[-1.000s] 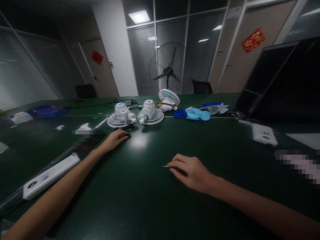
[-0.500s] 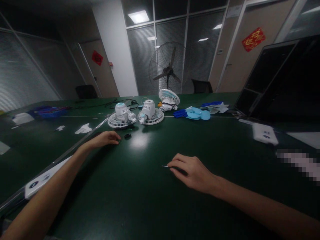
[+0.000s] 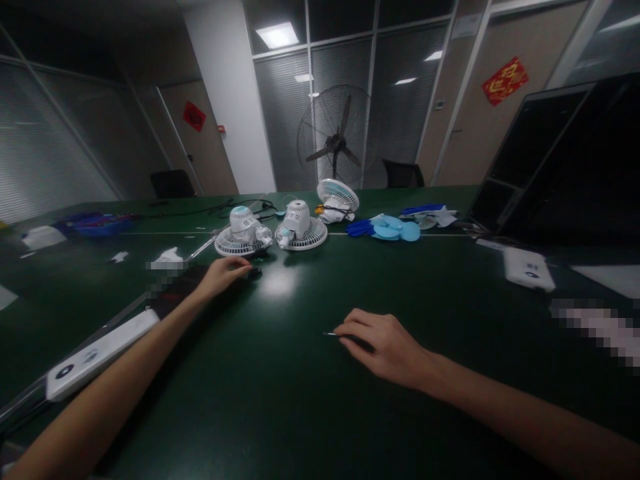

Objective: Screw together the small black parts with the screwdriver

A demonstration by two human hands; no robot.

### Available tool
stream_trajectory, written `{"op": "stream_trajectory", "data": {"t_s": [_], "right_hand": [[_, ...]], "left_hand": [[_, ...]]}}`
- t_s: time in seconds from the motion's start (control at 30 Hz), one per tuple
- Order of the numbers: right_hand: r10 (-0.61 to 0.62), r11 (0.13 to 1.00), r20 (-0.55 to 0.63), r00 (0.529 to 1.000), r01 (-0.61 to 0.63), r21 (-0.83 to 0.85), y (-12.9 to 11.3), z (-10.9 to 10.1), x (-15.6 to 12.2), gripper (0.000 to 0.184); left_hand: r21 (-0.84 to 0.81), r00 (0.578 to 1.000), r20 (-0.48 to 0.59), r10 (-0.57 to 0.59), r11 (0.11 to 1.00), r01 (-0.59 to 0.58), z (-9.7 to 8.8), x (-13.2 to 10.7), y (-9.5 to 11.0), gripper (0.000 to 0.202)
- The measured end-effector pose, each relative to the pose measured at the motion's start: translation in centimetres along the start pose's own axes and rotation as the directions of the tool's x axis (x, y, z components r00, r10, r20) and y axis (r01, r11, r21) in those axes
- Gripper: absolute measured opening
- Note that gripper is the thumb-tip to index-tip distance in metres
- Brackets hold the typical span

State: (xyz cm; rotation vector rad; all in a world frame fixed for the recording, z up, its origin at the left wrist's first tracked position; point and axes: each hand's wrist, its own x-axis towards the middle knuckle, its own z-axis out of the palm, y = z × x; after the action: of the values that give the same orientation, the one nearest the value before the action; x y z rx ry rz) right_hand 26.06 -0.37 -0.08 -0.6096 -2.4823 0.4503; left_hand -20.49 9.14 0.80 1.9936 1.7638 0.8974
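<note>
My left hand (image 3: pixel 225 275) reaches out over the dark green table (image 3: pixel 280 400). Its fingertips are closed at the left end of a small black part (image 3: pixel 256 273), whose exact kind is too small to make out. My right hand (image 3: pixel 383 343) rests on the table nearer to me, fingers wrapped round a screwdriver (image 3: pixel 330 334). The thin metal shaft points left, and the dark handle is mostly hidden in the palm. Just beyond my left hand, two small white fans (image 3: pixel 243 230) lie grille down.
A third white fan (image 3: pixel 338 197) leans behind them. Light-blue fan blades (image 3: pixel 397 228) and blue gloves (image 3: pixel 360 228) lie to the right. White boxes (image 3: pixel 529 268) sit at both sides. A dark screen (image 3: pixel 550 167) stands at right. A blue basket (image 3: pixel 103 225) is far left.
My left hand has moved a little right and forward, bringing its fingers onto the small black part. A dark shape, partly pixelated, now shows behind my left forearm. My right hand stays put.
</note>
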Motion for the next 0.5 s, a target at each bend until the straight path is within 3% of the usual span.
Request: {"op": "stream_trajectory", "data": {"t_s": [0.17,0.33,0.5], "right_hand": [[0.013,1.000,0.003,1.000,-0.013,-0.007,0.0,-0.1,-0.1,0.025],[0.015,1.000,0.011,1.000,-0.014,-0.022,0.2,0.1,-0.1,0.025],[0.007,1.000,-0.003,1.000,-0.007,-0.012,0.1,0.1,0.0,0.025]], "left_hand": [[0.032,1.000,0.012,-0.020,0.999,0.020,1.6,-0.1,0.4,0.054],[0.033,1.000,-0.014,-0.018,0.999,0.018,2.0,-0.2,0.3,0.058],[0.107,0.999,0.026,-0.026,0.994,0.023,2.2,-0.3,0.3,0.054]]}}
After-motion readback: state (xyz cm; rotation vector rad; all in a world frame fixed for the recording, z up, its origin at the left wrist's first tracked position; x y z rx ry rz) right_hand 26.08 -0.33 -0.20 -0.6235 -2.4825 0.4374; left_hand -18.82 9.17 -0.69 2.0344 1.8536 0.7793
